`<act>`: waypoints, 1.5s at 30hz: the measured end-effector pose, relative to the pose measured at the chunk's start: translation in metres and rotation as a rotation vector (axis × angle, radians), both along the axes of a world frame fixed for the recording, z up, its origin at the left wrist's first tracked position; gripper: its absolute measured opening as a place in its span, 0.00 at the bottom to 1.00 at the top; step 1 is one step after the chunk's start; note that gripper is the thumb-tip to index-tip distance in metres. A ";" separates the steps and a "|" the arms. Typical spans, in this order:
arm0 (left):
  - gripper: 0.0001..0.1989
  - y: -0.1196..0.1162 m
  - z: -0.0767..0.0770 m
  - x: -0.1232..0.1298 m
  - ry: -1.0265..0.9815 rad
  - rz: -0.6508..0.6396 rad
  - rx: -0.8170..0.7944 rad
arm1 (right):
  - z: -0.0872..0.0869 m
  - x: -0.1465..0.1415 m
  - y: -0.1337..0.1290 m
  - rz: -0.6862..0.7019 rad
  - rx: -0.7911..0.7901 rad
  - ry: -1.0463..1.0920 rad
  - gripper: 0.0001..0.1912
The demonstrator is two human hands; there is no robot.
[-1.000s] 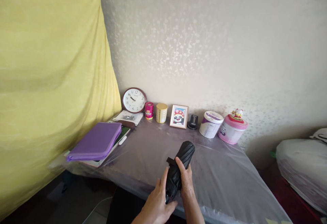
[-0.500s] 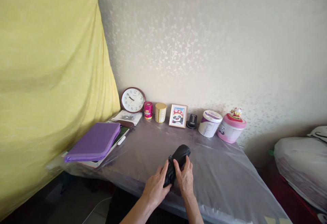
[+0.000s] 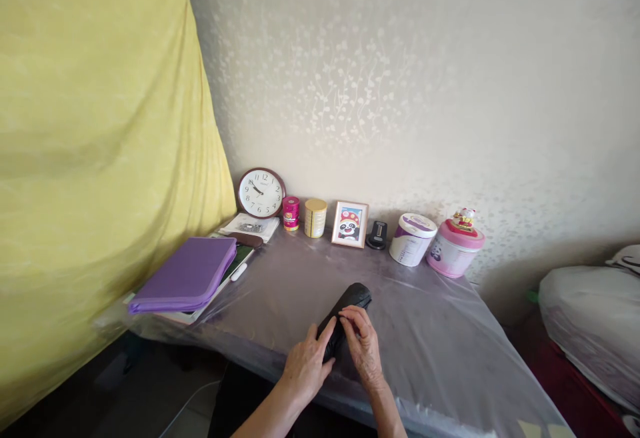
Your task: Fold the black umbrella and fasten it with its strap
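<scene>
A black folded umbrella (image 3: pixel 356 295) lies slantwise over the front part of the table, its rounded end pointing away to the right. My left hand (image 3: pixel 306 365) is closed round its near part, thumb low and index finger along the top. Against the middle of the umbrella, my right hand (image 3: pixel 364 345) pinches thumb and fingertips together. Which bit of the umbrella is between those fingertips is too small to make out.
A plastic-covered table (image 3: pixel 415 338) extends under both hands. On its left lies a purple zip folder (image 3: pixel 185 271). Along the wall stand a clock (image 3: pixel 261 193), a pink can (image 3: pixel 291 214), a yellow can (image 3: pixel 315 218), a picture frame (image 3: pixel 350 223), a purple-white tub (image 3: pixel 411 241) and a pink tub (image 3: pixel 454 251).
My right hand has come off its wrap round the umbrella's side and now pinches at its middle. My left hand keeps hold, and the umbrella looks smoother and more tightly rolled.
</scene>
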State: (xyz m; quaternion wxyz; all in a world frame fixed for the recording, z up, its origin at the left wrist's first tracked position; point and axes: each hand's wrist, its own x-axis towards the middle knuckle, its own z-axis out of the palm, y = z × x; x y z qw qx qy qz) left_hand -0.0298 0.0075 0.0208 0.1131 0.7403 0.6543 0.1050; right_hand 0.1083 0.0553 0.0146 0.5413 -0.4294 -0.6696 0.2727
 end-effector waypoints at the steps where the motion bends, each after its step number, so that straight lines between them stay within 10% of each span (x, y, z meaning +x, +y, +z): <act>1: 0.35 0.000 0.000 0.000 0.011 0.001 0.003 | 0.001 0.002 -0.001 0.015 -0.028 0.021 0.09; 10: 0.34 -0.003 0.000 0.002 0.077 -0.018 0.005 | 0.012 -0.003 0.007 0.156 -0.328 0.168 0.11; 20: 0.36 -0.010 0.000 -0.002 0.077 -0.018 -0.041 | 0.018 -0.019 0.035 -0.044 -0.215 -0.473 0.07; 28: 0.43 -0.022 0.006 -0.015 0.018 0.007 -0.093 | 0.019 -0.006 0.046 0.029 -0.566 0.228 0.19; 45: 0.43 -0.025 0.002 -0.012 0.085 0.008 -0.101 | 0.029 -0.016 0.034 0.159 -0.082 -0.518 0.18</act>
